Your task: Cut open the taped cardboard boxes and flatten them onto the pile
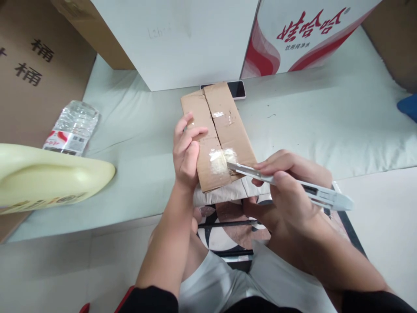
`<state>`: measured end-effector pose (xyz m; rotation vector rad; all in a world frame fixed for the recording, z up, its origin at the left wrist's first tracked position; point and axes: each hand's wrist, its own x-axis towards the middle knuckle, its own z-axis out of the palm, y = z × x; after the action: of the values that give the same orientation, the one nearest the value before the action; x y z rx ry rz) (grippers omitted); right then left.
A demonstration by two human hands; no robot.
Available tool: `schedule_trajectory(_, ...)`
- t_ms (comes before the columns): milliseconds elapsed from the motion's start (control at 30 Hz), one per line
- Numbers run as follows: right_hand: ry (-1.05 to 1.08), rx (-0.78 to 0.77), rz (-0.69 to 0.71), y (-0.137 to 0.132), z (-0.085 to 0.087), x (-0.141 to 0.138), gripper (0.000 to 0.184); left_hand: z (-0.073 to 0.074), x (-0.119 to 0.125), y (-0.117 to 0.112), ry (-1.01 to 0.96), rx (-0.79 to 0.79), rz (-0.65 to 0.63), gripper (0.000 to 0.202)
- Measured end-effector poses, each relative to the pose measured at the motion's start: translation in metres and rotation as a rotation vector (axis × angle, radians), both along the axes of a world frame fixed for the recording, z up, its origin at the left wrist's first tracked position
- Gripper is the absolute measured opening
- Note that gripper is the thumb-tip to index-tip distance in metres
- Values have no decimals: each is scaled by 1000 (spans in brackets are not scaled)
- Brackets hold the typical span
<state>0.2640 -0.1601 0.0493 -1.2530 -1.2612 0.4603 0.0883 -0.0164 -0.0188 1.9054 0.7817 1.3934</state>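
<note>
Cardboard box (233, 134) sits near the front edge of the cloth-covered table (146, 165), right before the person's knees, likely because there both arms reach it easily and the taped face looks up. Its long seam runs from the far end to the near one, with shiny tape (216, 161) across the near part. The left hand (185, 152) wraps the box's left side, its grip closed on that edge with the fingers bent over the top, seemingly to stop the box sliding or turning under the blade. What that hand does underneath cannot be told.

The right hand (295, 187) pinches a utility knife (322, 196) between thumb and fingers well forward on the handle, a grip that probably gives finer control of the tip. The blade slants in from the right and its point appears to meet the tape beside the seam, while the left fingers lie farther up the box, apart from the edge.

A phone (240, 89) lies beyond the box, partly hidden by its far end. A clear bottle (78, 119) and a pale yellow jug (58, 174) lie well to the left, leaving elbow room around the knife.
</note>
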Motion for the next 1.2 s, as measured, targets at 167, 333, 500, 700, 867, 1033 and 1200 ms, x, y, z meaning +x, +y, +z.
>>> schedule_trajectory(167, 65, 60, -87, -2, -6, 4, 20, 3, -1, -1, 21, -3, -4, 45)
schedule_trajectory(333, 33, 93, -63, -4, -1, 4, 18, 1, 1, 0, 28, -30, 2, 50)
schedule_trajectory(500, 155, 123, -49, 9, -7, -1, 25, 5, -8, 5, 37, -87, -17, 49)
schedule_trajectory(700, 249, 165, -155, 19, -16, 5, 34, 35, -28, -1, 225, 63, -408, 105)
schedule_trajectory(867, 204, 69, -102, 13, -13, 7, 26, 41, -19, -16, 376, 61, -272, 95)
schedule_trajectory(1033, -54, -63, 13, 7, 4, 8, 3, 31, -17, -13, 346, 63, -270, 102)
schedule_trajectory(1200, -85, -236, 35, 3, 15, 7, 14, 30, -19, -14, 450, 138, -244, 96)
